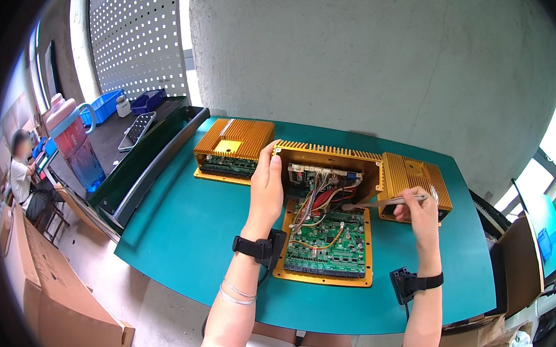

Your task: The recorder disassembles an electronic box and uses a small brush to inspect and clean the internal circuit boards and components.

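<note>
An opened gold finned metal housing stands tilted up in the middle of the table. My left hand grips its left side, with fingers at the upper corner. In front lies a green circuit board on a gold base plate. A bundle of red, white and yellow wires runs from the board into the housing. My right hand pinches a slim brush, whose tip reaches over the board's back edge beside the wires. Whether its bristles touch the board I cannot tell.
Two more gold finned units flank the work, one at left and one at right, on the teal table. A dark side bench holds a large drinking bottle and blue bins. Another person sits far left.
</note>
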Available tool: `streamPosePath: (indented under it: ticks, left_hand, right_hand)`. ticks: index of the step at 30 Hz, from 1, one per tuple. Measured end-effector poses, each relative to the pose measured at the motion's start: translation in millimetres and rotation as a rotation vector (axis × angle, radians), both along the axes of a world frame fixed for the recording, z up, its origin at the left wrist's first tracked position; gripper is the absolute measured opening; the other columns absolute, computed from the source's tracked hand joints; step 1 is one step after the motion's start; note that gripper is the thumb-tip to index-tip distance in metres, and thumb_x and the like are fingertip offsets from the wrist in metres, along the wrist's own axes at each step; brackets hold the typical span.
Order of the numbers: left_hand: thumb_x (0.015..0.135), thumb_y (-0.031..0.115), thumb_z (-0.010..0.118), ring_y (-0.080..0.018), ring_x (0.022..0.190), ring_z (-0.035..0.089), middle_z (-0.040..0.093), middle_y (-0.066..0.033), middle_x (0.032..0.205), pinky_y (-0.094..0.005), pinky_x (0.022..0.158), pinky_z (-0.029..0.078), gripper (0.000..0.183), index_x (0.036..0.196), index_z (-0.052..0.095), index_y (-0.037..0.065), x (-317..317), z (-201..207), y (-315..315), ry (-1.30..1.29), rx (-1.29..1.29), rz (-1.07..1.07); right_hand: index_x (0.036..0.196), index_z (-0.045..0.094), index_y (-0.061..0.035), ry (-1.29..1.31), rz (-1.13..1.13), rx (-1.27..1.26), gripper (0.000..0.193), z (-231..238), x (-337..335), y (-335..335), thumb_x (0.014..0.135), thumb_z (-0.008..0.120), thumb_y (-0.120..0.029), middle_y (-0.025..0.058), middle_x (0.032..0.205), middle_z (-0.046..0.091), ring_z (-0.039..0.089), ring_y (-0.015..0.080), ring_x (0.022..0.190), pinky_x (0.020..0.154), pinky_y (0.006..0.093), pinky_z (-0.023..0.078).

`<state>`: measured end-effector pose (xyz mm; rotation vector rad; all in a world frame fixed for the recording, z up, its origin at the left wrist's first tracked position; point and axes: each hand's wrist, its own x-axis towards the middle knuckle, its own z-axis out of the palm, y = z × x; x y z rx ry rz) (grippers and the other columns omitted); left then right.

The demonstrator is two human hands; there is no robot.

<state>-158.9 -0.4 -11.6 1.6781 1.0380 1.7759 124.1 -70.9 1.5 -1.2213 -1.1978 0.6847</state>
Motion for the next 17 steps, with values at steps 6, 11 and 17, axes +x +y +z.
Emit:
streamPosePath:
  ticks: [6, 11, 17]
  left_hand:
    - [0.105, 0.023, 0.034, -0.0221, 0.115, 0.053, 0.057, -0.0145, 0.124, -0.0318, 0.102, 0.037, 0.038, 0.135, 0.045, 0.002, 0.6, 1.7, -1.5, -0.002, -0.007, -0.003]
    - [0.105, 0.023, 0.034, -0.0221, 0.116, 0.053, 0.057, -0.0146, 0.125, -0.0318, 0.102, 0.037, 0.038, 0.135, 0.045, 0.002, 0.3, 0.0, 0.0, 0.004, -0.008, -0.005]
    - [0.105, 0.023, 0.035, -0.0223, 0.116, 0.052, 0.057, -0.0148, 0.125, -0.0322, 0.102, 0.037, 0.038, 0.135, 0.046, 0.003, -0.1, -0.6, 0.5, -0.005, 0.009, -0.005]
  right_hand:
    - [0.091, 0.063, 0.0002, -0.029, 0.131, -0.068, 0.024, -4.2, 0.2, 2.5, 0.099, 0.054, -0.021, 0.0064, 0.068, 0.066, 0.059, 0.0082, 0.056, 0.054, 0.0208, 0.048]
    - [0.091, 0.063, 0.0010, -0.002, 0.127, -0.098, 0.025, -2.8, 2.3, 0.9, 0.099, 0.054, -0.021, 0.0071, 0.068, 0.066, 0.058, 0.0082, 0.056, 0.054, 0.0208, 0.047]
    - [0.093, 0.063, 0.0010, -0.080, 0.051, -0.085, 0.025, -6.7, 6.9, 3.3, 0.099, 0.055, -0.022, 0.0080, 0.069, 0.067, 0.059, 0.0087, 0.057, 0.054, 0.0210, 0.048]
